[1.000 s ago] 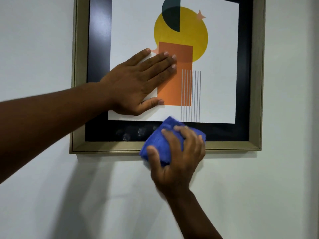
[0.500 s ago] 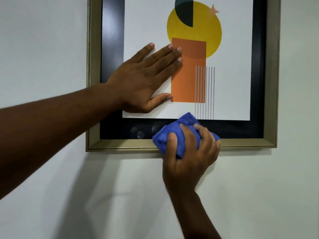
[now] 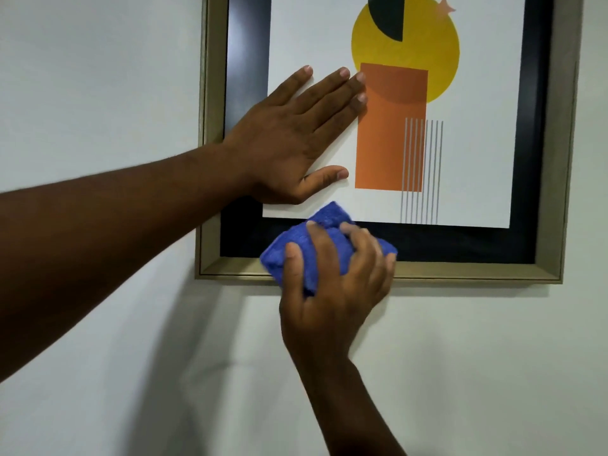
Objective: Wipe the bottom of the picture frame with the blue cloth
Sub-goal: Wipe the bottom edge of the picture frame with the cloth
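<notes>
Leftward along the bottom rail went my right hand point(image 3: 332, 284) since a second before, fingers clenched around the bunched blue terry cloth point(image 3: 324, 248), which pressed on the gold-edged, black-matted picture frame point(image 3: 460, 270). My left hand point(image 3: 296, 143) lay flat, fingers spread, on the glass.

Plain white wall point(image 3: 98, 77) with soft shadows.

The left hand point(image 3: 296, 139) lies flat with fingers spread, arm outstretched; the right hand point(image 3: 332, 287) is curled tight, wrist raised.
</notes>
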Available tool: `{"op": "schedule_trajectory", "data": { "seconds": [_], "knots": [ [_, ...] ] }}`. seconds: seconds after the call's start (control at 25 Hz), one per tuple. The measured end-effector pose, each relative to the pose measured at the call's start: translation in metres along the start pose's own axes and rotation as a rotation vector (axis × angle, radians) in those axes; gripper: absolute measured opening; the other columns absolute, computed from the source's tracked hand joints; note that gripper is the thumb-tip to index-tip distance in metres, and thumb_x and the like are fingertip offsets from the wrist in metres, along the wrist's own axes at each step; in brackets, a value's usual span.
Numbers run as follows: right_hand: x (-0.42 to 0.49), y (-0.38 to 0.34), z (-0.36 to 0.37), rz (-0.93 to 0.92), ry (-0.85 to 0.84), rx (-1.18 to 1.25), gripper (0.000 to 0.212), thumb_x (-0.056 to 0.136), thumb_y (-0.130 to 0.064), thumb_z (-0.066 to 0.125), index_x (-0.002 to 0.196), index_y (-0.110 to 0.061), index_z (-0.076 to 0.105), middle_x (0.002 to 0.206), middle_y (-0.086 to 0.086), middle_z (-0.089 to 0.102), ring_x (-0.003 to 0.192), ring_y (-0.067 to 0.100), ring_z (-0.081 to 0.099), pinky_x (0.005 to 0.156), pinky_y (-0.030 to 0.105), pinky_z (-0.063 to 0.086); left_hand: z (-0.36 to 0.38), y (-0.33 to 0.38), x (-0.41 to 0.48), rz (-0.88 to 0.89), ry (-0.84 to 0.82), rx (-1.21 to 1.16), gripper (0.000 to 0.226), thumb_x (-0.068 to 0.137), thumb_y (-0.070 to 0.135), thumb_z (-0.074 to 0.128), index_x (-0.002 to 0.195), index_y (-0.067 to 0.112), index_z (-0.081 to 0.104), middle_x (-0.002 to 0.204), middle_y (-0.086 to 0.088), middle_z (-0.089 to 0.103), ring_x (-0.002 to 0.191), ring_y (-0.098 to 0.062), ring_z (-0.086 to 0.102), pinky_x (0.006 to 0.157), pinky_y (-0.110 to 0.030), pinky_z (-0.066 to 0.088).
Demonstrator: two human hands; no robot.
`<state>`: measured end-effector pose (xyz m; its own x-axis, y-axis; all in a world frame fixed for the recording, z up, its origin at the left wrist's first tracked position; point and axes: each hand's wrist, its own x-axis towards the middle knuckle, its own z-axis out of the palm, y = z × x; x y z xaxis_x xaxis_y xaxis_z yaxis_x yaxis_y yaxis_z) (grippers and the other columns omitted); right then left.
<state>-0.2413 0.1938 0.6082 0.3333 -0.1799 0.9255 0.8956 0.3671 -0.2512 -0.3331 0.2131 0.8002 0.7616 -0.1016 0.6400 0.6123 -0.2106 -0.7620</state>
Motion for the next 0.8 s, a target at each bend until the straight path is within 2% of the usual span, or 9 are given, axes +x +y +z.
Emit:
{"op": "schedule_trajectory", "data": {
  "seconds": [0.08, 0.16, 0.24, 0.28, 0.4, 0.48, 0.56, 0.64, 0.8],
  "knots": [
    [-0.010, 0.016, -0.010, -0.117, -0.032, 0.003, 0.033, 0.096, -0.045, 0.053, 0.116, -0.023, 0.066, 0.125, 0.014, 0.063, 0.127, 0.032, 0.051, 0.114, 0.059, 0.030, 0.000, 0.001, -0.001, -0.008, 0.004, -0.008, 0.084, 0.092, 0.063, 0.015, 0.154, 0.007, 0.003, 0.165, -0.015, 0.005, 0.153, -0.029, 0.003, 0.125, -0.051, 0.009],
    [-0.007, 0.021, -0.010, -0.022, 0.019, 0.005, 0.030, 0.094, -0.041, 0.057, 0.112, -0.020, 0.069, 0.122, 0.015, 0.064, 0.124, 0.033, 0.053, 0.109, 0.063, 0.033, 0.001, 0.003, -0.003, -0.024, 0.013, -0.009, 0.083, 0.092, 0.062, 0.016, 0.154, 0.007, 0.003, 0.165, -0.014, 0.005, 0.153, -0.028, 0.004, 0.125, -0.051, 0.009],
    [0.001, -0.003, 0.005, 0.138, 0.083, -0.004, 0.025, 0.090, -0.037, 0.062, 0.108, -0.021, 0.070, 0.121, 0.014, 0.063, 0.122, 0.032, 0.054, 0.111, 0.062, 0.030, 0.001, 0.003, -0.002, -0.024, 0.002, -0.024, 0.083, 0.092, 0.062, 0.016, 0.154, 0.008, 0.003, 0.165, -0.014, 0.004, 0.153, -0.028, 0.003, 0.125, -0.051, 0.009],
    [0.001, -0.021, 0.013, 0.143, 0.078, -0.003, 0.024, 0.090, -0.036, 0.062, 0.108, -0.023, 0.070, 0.121, 0.013, 0.062, 0.122, 0.031, 0.054, 0.115, 0.060, 0.028, 0.001, 0.003, -0.003, -0.027, -0.005, -0.025, 0.083, 0.092, 0.062, 0.017, 0.154, 0.008, 0.003, 0.165, -0.014, 0.004, 0.153, -0.028, 0.003, 0.125, -0.051, 0.008],
    [-0.013, -0.037, 0.014, -0.006, -0.021, 0.029, 0.024, 0.089, -0.037, 0.061, 0.109, -0.025, 0.069, 0.121, 0.012, 0.062, 0.123, 0.030, 0.054, 0.120, 0.053, 0.023, 0.001, 0.001, -0.003, -0.029, 0.001, -0.024, 0.083, 0.093, 0.062, 0.017, 0.154, 0.007, 0.003, 0.165, -0.014, 0.005, 0.153, -0.028, 0.003, 0.125, -0.051, 0.008],
    [-0.010, -0.012, 0.002, -0.017, -0.021, 0.027, 0.023, 0.088, -0.033, 0.064, 0.106, -0.021, 0.071, 0.118, 0.014, 0.064, 0.119, 0.032, 0.056, 0.114, 0.060, 0.030, 0.000, 0.001, -0.002, -0.018, -0.005, -0.039, 0.084, 0.092, 0.062, 0.018, 0.153, 0.007, 0.003, 0.165, -0.015, 0.005, 0.153, -0.029, 0.004, 0.125, -0.051, 0.008],
    [0.000, 0.003, -0.008, 0.093, 0.023, -0.003, 0.021, 0.086, -0.028, 0.067, 0.103, -0.017, 0.072, 0.116, 0.015, 0.064, 0.116, 0.033, 0.056, 0.106, 0.066, 0.036, -0.001, 0.002, -0.003, -0.028, -0.015, -0.040, 0.084, 0.092, 0.063, 0.017, 0.153, 0.007, 0.003, 0.165, -0.014, 0.005, 0.153, -0.028, 0.003, 0.125, -0.050, 0.007],
    [0.007, -0.005, -0.005, 0.224, 0.050, -0.018, 0.019, 0.085, -0.025, 0.068, 0.101, -0.017, 0.071, 0.116, 0.015, 0.063, 0.117, 0.035, 0.055, 0.111, 0.065, 0.031, -0.002, 0.003, -0.003, -0.038, -0.021, -0.041, 0.083, 0.093, 0.062, 0.017, 0.154, 0.008, 0.002, 0.165, -0.013, 0.004, 0.153, -0.027, 0.002, 0.125, -0.050, 0.007],
    [-0.012, -0.054, 0.015, 0.088, -0.055, 0.018, 0.026, 0.087, -0.043, 0.063, 0.103, -0.024, 0.070, 0.122, 0.012, 0.061, 0.123, 0.032, 0.051, 0.118, 0.059, 0.022, -0.003, 0.002, -0.004, -0.041, -0.018, -0.034, 0.081, 0.093, 0.059, 0.016, 0.154, 0.008, 0.002, 0.165, -0.013, 0.003, 0.153, -0.027, 0.002, 0.125, -0.049, 0.006]
  ]
}}
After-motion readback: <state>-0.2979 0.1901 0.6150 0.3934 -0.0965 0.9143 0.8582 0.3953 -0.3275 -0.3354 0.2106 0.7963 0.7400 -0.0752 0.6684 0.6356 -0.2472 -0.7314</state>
